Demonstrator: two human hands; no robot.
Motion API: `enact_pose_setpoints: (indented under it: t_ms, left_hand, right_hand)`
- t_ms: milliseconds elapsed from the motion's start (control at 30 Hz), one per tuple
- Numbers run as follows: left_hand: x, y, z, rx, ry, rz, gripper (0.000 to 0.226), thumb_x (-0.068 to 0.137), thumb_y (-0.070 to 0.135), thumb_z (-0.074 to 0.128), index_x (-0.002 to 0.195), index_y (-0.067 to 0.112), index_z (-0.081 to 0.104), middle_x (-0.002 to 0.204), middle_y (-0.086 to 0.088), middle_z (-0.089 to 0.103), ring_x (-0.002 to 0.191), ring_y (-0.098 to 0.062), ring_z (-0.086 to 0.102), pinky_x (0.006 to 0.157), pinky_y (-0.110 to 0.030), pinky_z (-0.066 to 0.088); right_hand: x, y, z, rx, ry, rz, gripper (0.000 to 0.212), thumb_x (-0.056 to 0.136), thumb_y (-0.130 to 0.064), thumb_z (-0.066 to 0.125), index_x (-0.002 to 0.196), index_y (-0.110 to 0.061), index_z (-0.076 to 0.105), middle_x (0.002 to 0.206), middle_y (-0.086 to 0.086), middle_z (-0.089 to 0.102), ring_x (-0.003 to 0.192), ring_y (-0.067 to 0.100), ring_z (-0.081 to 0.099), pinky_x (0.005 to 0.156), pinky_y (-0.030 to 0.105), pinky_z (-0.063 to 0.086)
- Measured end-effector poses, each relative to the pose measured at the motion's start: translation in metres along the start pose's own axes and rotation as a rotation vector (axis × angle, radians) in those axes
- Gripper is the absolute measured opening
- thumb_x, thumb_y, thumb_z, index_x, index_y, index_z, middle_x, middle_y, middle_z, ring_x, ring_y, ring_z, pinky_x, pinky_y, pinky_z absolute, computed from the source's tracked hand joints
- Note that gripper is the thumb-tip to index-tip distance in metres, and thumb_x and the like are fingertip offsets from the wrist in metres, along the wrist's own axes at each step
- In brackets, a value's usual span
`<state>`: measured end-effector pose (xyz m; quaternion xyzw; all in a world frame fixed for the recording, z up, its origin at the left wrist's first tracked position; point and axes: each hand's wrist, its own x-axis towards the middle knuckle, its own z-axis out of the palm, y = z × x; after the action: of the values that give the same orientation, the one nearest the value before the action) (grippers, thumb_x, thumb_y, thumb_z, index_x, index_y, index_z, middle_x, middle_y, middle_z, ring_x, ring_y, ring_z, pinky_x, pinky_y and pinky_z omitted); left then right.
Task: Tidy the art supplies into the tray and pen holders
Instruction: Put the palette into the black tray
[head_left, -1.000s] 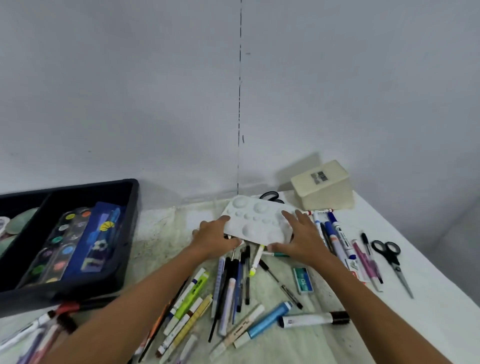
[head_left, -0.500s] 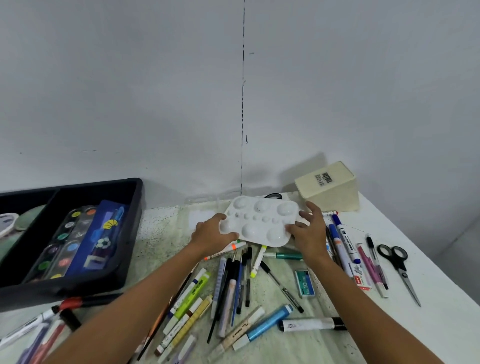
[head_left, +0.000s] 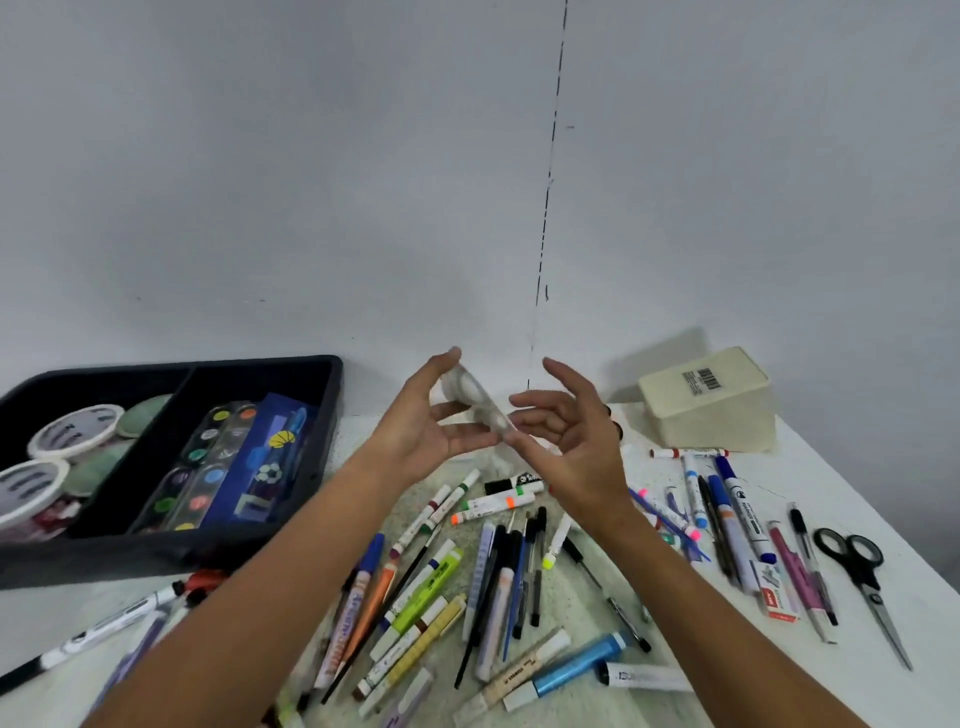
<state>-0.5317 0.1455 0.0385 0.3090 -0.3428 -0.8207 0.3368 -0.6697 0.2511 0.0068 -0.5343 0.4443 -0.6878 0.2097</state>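
A: The white palette (head_left: 475, 402) between the hands is motion-blurred and seen nearly edge-on; its wells cannot be counted.

B: Left of the palette, the black tray (head_left: 332, 415) is cut off by the frame's left edge, along with the two white lidded tubs (head_left: 72, 428) inside it.

A: Below the palette, both forearms cover several pens (head_left: 498, 577), and the barrel lettering is too small to read.

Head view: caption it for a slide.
Both hands lift a white paint palette edge-on above scattered markers, black tray at left.

Left hand (head_left: 422, 426) raised, fingers and thumb curled in grip; right hand (head_left: 566, 436) raised opposite, fingers loosely spread.
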Motion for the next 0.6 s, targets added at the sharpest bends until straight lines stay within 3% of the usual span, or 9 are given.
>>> enact_pose_setpoints:
  t_ms: [133,200,267,367,400,467,533,600]
  left_hand:
    - [-0.015,0.02,-0.026,-0.1,-0.075,0.07,0.033,0.074,0.014,0.066,0.104,0.012,0.055,0.111,-0.021,0.056,0.083,-0.044,0.068,0.068,-0.052,0.056]
    - [-0.021,0.026,-0.041,-0.151,-0.094,0.119,0.033,0.069,0.011,0.06,0.102,0.016,0.056,0.107,-0.017,0.059,0.079,-0.035,0.069,0.066,-0.046,0.057]
    - [-0.027,0.033,-0.057,-0.156,-0.092,0.157,0.043,0.067,0.01,0.055,0.11,0.017,0.054,0.115,-0.014,0.056,0.087,-0.03,0.064,0.063,-0.04,0.057]
    - [-0.039,0.042,-0.083,-0.08,-0.105,0.219,0.054,0.068,0.006,0.051,0.12,0.017,0.051,0.12,-0.009,0.057,0.094,-0.028,0.062,0.062,-0.036,0.057]
    - [-0.044,0.045,-0.092,-0.065,-0.108,0.244,0.055,0.067,0.005,0.05,0.121,0.018,0.052,0.117,-0.007,0.062,0.093,-0.027,0.064,0.063,-0.036,0.058]
    - [-0.054,0.054,-0.113,-0.054,-0.081,0.27,0.059,0.066,0.005,0.049,0.123,0.02,0.052,0.111,-0.005,0.069,0.092,-0.027,0.068,0.066,-0.037,0.058]
    - [-0.066,0.063,-0.133,-0.036,-0.049,0.276,0.065,0.065,0.003,0.048,0.126,0.022,0.05,0.11,-0.005,0.071,0.091,-0.028,0.069,0.065,-0.038,0.058]
    - [-0.078,0.075,-0.153,0.005,-0.021,0.281,0.068,0.064,-0.001,0.046,0.127,0.023,0.051,0.108,-0.005,0.071,0.089,-0.028,0.069,0.059,-0.036,0.057]
  right_hand:
    - [0.0,-0.002,0.021,-0.053,-0.129,-0.05,0.068,0.075,-0.011,0.081,0.129,-0.036,0.05,0.108,0.0,0.068,0.098,0.02,0.069,0.09,0.031,0.054]
    - [0.004,0.0,0.03,-0.168,-0.077,-0.12,0.051,0.08,-0.027,0.076,0.126,-0.026,0.055,0.114,-0.002,0.066,0.108,0.014,0.063,0.095,0.031,0.051]
    - [0.012,0.005,0.042,-0.286,-0.008,-0.083,0.037,0.087,-0.028,0.069,0.123,-0.025,0.058,0.127,-0.004,0.057,0.12,0.011,0.053,0.101,0.032,0.045]
    - [0.027,0.013,0.06,-0.304,0.003,0.352,0.043,0.091,-0.02,0.063,0.131,-0.032,0.052,0.144,-0.005,0.037,0.13,0.012,0.04,0.104,0.033,0.039]
    - [0.031,0.014,0.066,-0.215,-0.031,0.518,0.047,0.091,-0.019,0.063,0.134,-0.033,0.05,0.143,-0.003,0.037,0.127,0.014,0.043,0.1,0.034,0.043]
    - [0.038,0.02,0.081,0.066,-0.097,0.743,0.049,0.09,-0.011,0.063,0.135,-0.026,0.051,0.131,0.003,0.053,0.108,0.02,0.06,0.078,0.033,0.055]
    - [0.041,0.025,0.099,0.248,-0.149,0.828,0.043,0.088,-0.001,0.063,0.128,-0.015,0.057,0.114,0.011,0.067,0.086,0.021,0.069,0.059,0.029,0.055]
    - [0.043,0.029,0.121,0.297,-0.167,0.842,0.039,0.085,0.005,0.063,0.121,-0.008,0.061,0.108,0.014,0.069,0.081,0.022,0.069,0.058,0.029,0.055]
